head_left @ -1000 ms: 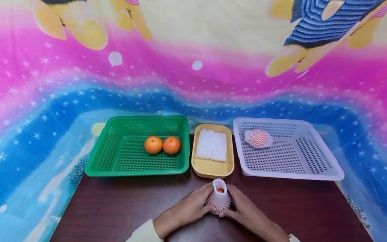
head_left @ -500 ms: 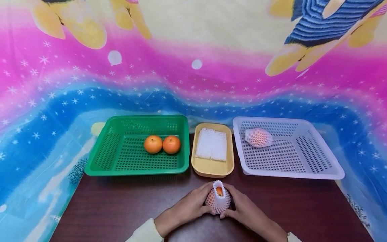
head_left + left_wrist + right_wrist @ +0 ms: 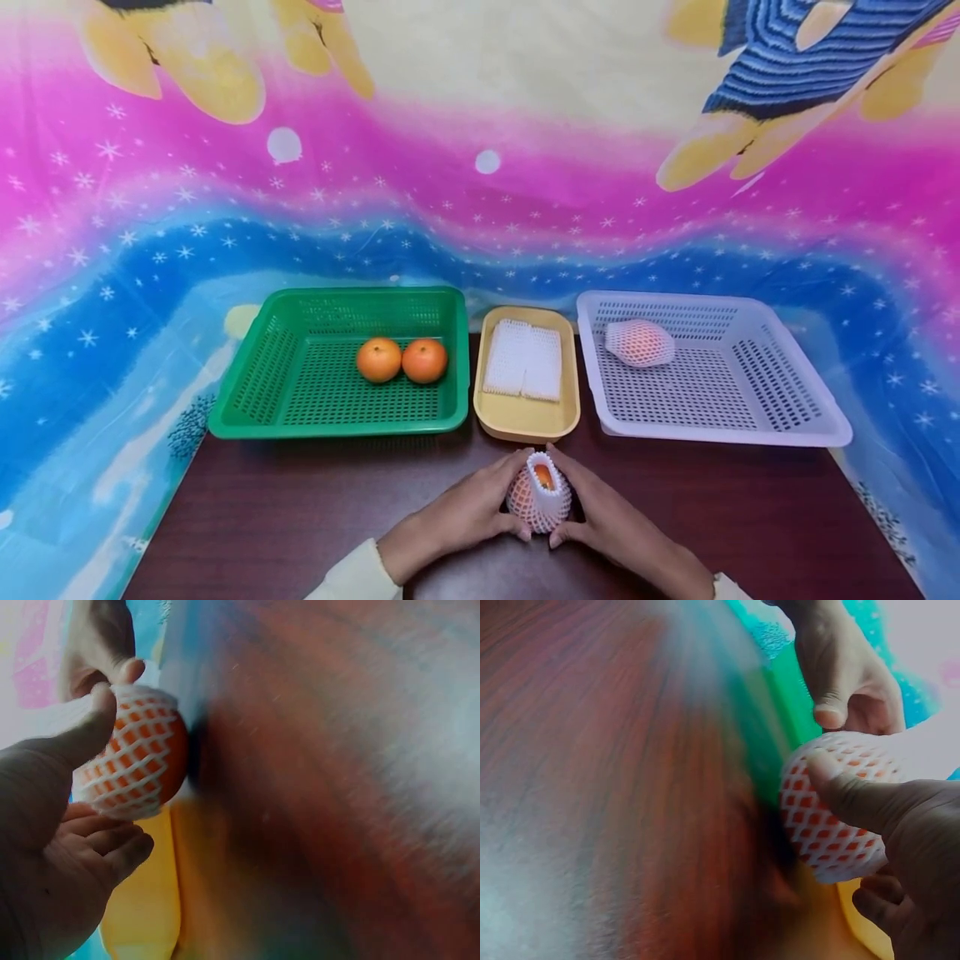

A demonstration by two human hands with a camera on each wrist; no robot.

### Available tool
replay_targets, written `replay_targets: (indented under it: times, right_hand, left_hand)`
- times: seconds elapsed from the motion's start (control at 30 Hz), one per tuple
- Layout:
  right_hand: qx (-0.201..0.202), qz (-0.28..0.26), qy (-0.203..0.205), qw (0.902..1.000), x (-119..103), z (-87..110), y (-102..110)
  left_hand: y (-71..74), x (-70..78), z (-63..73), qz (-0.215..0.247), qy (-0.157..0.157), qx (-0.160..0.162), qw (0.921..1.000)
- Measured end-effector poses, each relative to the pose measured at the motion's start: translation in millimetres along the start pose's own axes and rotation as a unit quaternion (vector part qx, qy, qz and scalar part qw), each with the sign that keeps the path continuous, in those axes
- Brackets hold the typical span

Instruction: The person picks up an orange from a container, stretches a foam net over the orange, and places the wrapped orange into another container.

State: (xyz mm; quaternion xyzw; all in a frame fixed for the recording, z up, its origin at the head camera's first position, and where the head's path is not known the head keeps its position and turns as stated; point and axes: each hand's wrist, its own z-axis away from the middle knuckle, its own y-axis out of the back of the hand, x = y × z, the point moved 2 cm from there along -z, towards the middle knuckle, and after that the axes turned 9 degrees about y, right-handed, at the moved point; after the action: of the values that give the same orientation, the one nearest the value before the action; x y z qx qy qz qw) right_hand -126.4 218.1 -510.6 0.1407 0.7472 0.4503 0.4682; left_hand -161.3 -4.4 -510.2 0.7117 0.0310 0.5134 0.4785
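Observation:
In the head view, an orange in a white foam net point(image 3: 538, 510) stands at the near middle of the table. Its upper end forms an oval mouth, through which bare orange skin shows. My left hand point(image 3: 474, 504) curves round its left side, the thumb low at the front. From the right, my right hand point(image 3: 606, 515) holds it the same way, fingers behind and thumb in front. The left wrist view shows the net point(image 3: 139, 754) stretched in diamonds over the fruit, with one rounded part bare near the table. In the right wrist view my right thumb point(image 3: 840, 787) presses on the mesh.
Two bare oranges point(image 3: 378, 360) sit in a green basket point(image 3: 337, 429) at the left. Flat white foam nets point(image 3: 522, 360) lie in a yellow tray point(image 3: 527, 423) behind my hands. A pale lilac basket point(image 3: 720, 433) at the right holds another netted orange point(image 3: 641, 343).
The net's upper end has come lower and its mouth has opened wider, so more orange skin shows. My thumbs have drawn slightly apart. Baskets and tray stay put.

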Motion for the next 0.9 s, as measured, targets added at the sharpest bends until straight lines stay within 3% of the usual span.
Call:
replay_targets:
  times: [0.2,0.43,0.7,0.9]
  right_hand:
    - [0.033,0.001,0.026,0.9991,-9.0,-0.3,9.1]
    - [0.063,0.023,0.06,0.9959,-12.0,-1.1,10.5]
    - [0.019,0.026,0.015,0.9994,-6.8,-1.0,4.0]
    - [0.017,0.028,0.006,0.9995,-5.4,0.4,0.8]
  left_hand:
    - [7.4,1.9,-3.2,0.014,-0.013,0.001,0.9998]
    - [4.6,2.4,-6.4,0.016,-0.029,0.006,0.9994]
    - [-3.3,1.5,-2.0,-0.017,-0.005,0.02,0.9996]
    - [-7.5,-0.6,-0.3,-0.012,-0.008,0.035,0.9993]
